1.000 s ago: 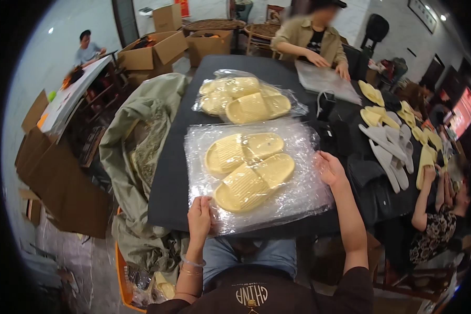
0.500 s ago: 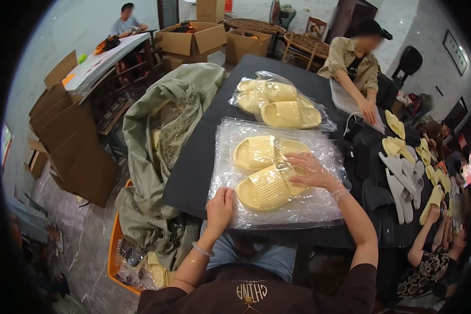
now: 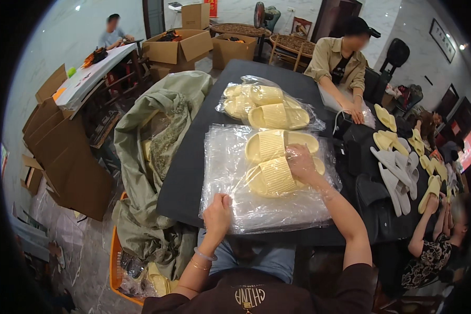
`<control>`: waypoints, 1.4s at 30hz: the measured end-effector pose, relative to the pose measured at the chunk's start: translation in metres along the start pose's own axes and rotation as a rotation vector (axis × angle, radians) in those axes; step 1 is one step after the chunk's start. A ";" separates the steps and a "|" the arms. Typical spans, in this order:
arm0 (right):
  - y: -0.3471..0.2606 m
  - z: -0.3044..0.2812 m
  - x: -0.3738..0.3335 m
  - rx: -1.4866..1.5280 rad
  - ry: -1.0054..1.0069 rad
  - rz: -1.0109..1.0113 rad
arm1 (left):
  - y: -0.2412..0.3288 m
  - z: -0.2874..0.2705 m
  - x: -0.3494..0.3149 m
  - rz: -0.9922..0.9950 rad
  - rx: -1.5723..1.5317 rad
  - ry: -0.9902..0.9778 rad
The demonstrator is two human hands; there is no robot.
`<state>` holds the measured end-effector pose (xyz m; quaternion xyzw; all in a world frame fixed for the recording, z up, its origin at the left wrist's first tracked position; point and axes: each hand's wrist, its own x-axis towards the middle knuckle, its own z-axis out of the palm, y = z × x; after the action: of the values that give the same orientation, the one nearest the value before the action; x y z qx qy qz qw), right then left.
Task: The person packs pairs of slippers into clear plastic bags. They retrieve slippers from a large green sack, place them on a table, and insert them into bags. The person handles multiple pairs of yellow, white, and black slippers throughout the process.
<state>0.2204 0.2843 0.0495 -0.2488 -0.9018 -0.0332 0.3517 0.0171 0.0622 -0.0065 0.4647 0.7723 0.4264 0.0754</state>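
A pair of pale yellow ribbed slippers (image 3: pixel 271 177) lies side by side on a stack of clear plastic bags (image 3: pixel 220 172) in front of me. My right hand (image 3: pixel 302 163) curls over the heel ends of both slippers, its fingertips partly hidden between them. At the stack's near left corner, my left hand (image 3: pixel 217 213) pinches the edge of a plastic bag. I cannot tell how far the slippers are inside the top bag. Just beyond are several bagged yellow slippers (image 3: pixel 272 116).
Loose grey slippers (image 3: pixel 393 183) and more yellow ones (image 3: pixel 386 140) lie on the black table (image 3: pixel 186 183) to the right. Co-workers sit at its far and right sides. A green sack (image 3: pixel 165 115) and an orange basket (image 3: pixel 115 269) stand left, near cardboard boxes (image 3: pixel 165 51).
The slippers have shifted right across the bags with my right hand, which has curled from lying flat on them. My left hand stays at the bag's corner. The whole view has shifted slightly.
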 end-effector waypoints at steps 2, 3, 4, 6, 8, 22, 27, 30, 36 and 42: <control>0.028 -0.005 -0.014 -0.058 0.039 -0.049 | -0.002 0.002 0.000 -0.028 0.019 -0.013; 0.038 -0.013 -0.014 -0.084 0.062 -0.078 | -0.004 0.002 0.002 -0.042 0.033 -0.014; 0.049 -0.027 -0.017 -0.125 -0.038 0.028 | -0.005 0.001 0.003 -0.050 -0.012 0.002; 0.056 -0.066 -0.011 -0.193 -0.243 0.236 | -0.008 -0.002 0.001 -0.079 -0.095 0.039; 0.085 -0.104 -0.023 -0.261 -0.030 0.358 | -0.002 -0.003 0.001 -0.070 -0.120 0.045; -0.037 -0.281 0.004 0.398 0.574 0.718 | 0.037 -0.053 -0.010 -0.029 -0.049 0.032; -0.084 -0.231 0.031 0.455 0.333 0.656 | 0.033 -0.057 -0.006 0.374 0.307 0.258; -0.122 -0.196 0.072 0.544 0.173 0.616 | 0.044 -0.053 0.020 0.451 0.129 0.148; -0.182 -0.038 0.078 0.321 -0.064 0.417 | -0.037 0.010 0.005 0.000 -0.805 -0.544; -0.163 -0.051 0.026 0.346 -0.056 0.487 | 0.009 -0.029 0.021 0.394 -0.116 -0.340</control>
<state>0.1584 0.1406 0.1233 -0.3951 -0.8172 0.2134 0.3613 -0.0036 0.0634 0.0245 0.6661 0.6173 0.3923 0.1460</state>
